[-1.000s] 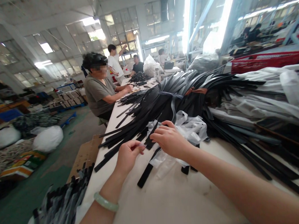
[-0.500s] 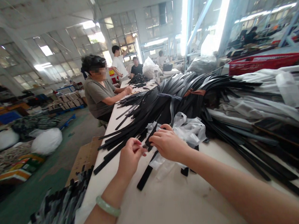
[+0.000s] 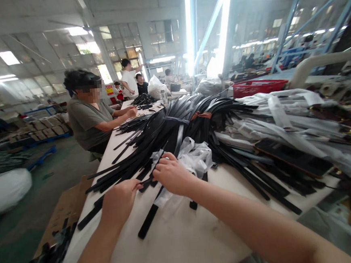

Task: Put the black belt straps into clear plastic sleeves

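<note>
My left hand [image 3: 120, 200] is closed in a pinch on the end of a black strap [image 3: 147, 185]. Just to its right, my right hand [image 3: 173, 175] has its fingers wrapped round the same strap, which spans the short gap between the hands. A crumpled heap of translucent plastic sleeves [image 3: 197, 157] lies just beyond my right hand. Below the hands, another black strap end [image 3: 148, 222] rests on the white table [image 3: 184, 240], partly under clear plastic. Behind them spreads a large pile of black straps [image 3: 152, 139], tied in bundles.
Plastic-wrapped straps [image 3: 268, 116] heap up on the right, near a red basket [image 3: 260, 87]. A co-worker in a grey shirt [image 3: 86, 118] sits along the table's left side. Cardboard [image 3: 63, 209] and more wrapped straps [image 3: 33, 260] are at the lower left.
My view has swung to the right. My left hand has drawn away from my right hand, and a stretch of black strap now shows between them.
</note>
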`<state>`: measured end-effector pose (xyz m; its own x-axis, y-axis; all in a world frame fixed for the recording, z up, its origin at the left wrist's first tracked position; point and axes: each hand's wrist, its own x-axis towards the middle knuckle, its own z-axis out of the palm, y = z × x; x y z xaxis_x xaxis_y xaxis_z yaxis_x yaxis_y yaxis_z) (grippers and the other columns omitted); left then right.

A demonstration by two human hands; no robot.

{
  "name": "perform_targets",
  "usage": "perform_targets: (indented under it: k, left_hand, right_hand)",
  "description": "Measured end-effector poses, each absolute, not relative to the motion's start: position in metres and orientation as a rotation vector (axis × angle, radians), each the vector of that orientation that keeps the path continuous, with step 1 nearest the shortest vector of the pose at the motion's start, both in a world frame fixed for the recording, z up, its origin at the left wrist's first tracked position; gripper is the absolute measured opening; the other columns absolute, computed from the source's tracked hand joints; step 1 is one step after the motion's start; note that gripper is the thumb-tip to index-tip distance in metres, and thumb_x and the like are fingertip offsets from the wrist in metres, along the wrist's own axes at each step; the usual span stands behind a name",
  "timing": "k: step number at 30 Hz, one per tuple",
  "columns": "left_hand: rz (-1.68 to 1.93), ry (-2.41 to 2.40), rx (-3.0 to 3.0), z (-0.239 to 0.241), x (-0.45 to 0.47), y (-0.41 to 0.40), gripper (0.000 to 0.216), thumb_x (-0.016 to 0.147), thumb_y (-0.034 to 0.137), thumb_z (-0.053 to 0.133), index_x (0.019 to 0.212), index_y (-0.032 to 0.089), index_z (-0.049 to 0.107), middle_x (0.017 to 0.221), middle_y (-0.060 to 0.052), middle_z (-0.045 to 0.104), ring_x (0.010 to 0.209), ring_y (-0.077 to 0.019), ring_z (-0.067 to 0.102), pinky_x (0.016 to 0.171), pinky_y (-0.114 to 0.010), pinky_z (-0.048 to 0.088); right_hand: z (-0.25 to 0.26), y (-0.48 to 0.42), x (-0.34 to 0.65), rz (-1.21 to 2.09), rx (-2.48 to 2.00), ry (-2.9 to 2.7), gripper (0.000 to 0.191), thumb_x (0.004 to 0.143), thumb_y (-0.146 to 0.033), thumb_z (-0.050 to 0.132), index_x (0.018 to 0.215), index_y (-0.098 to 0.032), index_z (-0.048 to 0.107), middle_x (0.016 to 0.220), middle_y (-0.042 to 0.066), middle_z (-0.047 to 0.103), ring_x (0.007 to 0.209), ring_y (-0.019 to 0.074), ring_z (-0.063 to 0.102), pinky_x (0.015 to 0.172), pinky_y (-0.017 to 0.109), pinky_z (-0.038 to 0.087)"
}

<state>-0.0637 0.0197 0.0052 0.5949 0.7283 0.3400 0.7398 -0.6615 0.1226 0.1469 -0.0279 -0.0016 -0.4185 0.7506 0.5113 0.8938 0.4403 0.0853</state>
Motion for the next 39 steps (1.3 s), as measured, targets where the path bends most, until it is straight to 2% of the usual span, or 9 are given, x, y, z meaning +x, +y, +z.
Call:
perform_targets:
  k: [6,8,11,15,17,22,27,32,39]
  left_hand:
    - [-0.762,-1.298,-2.864,0.008,-0.066,0.021,0.02,0.084,0.031,0.051,0.085,0.022,0.069,0.089,-0.003,0.072,0.084,-0.0218,0.065,0.075,-0.03,0.044]
    - [-0.824,-1.319,-2.958,0.008,-0.065,0.022,0.018,0.081,0.027,0.055,0.092,0.021,0.068,0.093,-0.004,0.071,0.087,-0.0215,0.064,0.08,-0.03,0.045]
    - [-0.838,-1.329,-3.073,0.006,-0.068,0.025,0.035,0.074,0.017,0.06,0.109,0.02,0.062,0.102,-0.006,0.069,0.092,-0.0213,0.063,0.085,-0.031,0.045]
    - [-0.539,-1.375,-3.008,0.008,-0.075,0.025,0.01,0.076,0.023,0.061,0.08,0.019,0.07,0.086,-0.008,0.07,0.084,-0.024,0.063,0.075,-0.03,0.044]
    - [-0.389,-1.401,-2.97,0.01,-0.074,0.022,0.017,0.08,0.028,0.059,0.069,0.019,0.068,0.076,-0.008,0.068,0.076,-0.0237,0.063,0.067,-0.029,0.041]
    - [-0.244,-1.284,-2.933,0.005,-0.057,0.007,0.02,0.085,0.028,0.054,0.071,0.019,0.064,0.073,-0.007,0.066,0.07,-0.022,0.062,0.06,-0.027,0.036]
    - [-0.152,-1.165,-2.891,-0.001,-0.055,0.01,0.018,0.088,0.029,0.051,0.081,0.017,0.063,0.082,-0.01,0.068,0.077,-0.0237,0.064,0.064,-0.028,0.04]
    - [-0.089,-1.362,-2.662,0.008,-0.078,0.031,0.022,0.09,0.033,0.047,0.085,0.016,0.06,0.087,-0.011,0.066,0.081,-0.0261,0.065,0.066,-0.031,0.043]
    - [-0.162,-1.245,-2.688,0.002,-0.054,0.009,0.025,0.092,0.037,0.044,0.089,0.016,0.058,0.085,-0.009,0.066,0.081,-0.0245,0.065,0.065,-0.029,0.044]
  right_hand:
    - [0.0,-0.034,0.134,-0.466,-1.362,-2.251,0.027,0.096,-0.036,0.046,0.078,-0.019,0.057,0.077,0.002,0.061,0.083,0.0182,0.051,0.093,0.037,0.027]
    - [-0.001,-0.033,0.137,-0.445,-1.364,-2.236,0.027,0.095,-0.036,0.048,0.076,-0.019,0.057,0.075,0.002,0.061,0.082,0.0178,0.052,0.094,0.037,0.026]
    - [-0.004,-0.032,0.14,-0.405,-1.343,-2.23,0.027,0.094,-0.035,0.051,0.073,-0.019,0.057,0.073,0.001,0.061,0.08,0.0174,0.052,0.093,0.036,0.026]
    - [-0.009,-0.032,0.139,-0.379,-1.306,-2.235,0.025,0.092,-0.032,0.055,0.071,-0.019,0.056,0.071,0.001,0.06,0.077,0.0173,0.051,0.092,0.036,0.026]
    - [-0.01,-0.032,0.138,-0.389,-1.292,-2.248,0.024,0.091,-0.029,0.055,0.07,-0.019,0.055,0.071,0.001,0.06,0.077,0.0171,0.051,0.092,0.036,0.026]
    - [-0.006,-0.037,0.134,-0.459,-1.28,-2.275,0.023,0.092,-0.027,0.053,0.07,-0.019,0.055,0.071,0.001,0.059,0.077,0.0175,0.051,0.092,0.037,0.027]
    - [-0.004,-0.036,0.138,-0.445,-1.216,-2.416,0.022,0.093,-0.032,0.053,0.075,-0.02,0.057,0.074,0.001,0.061,0.079,0.0171,0.055,0.096,0.035,0.029]
    - [0.002,-0.025,0.159,-0.449,-1.488,-2.351,0.016,0.093,-0.026,0.054,0.079,-0.019,0.06,0.076,0.001,0.063,0.081,0.0164,0.059,0.103,0.038,0.024]
    - [0.013,-0.047,0.117,-0.443,-1.482,-2.462,0.01,0.09,-0.016,0.05,0.086,-0.016,0.059,0.08,0.006,0.062,0.072,0.0172,0.057,0.072,0.029,0.036]
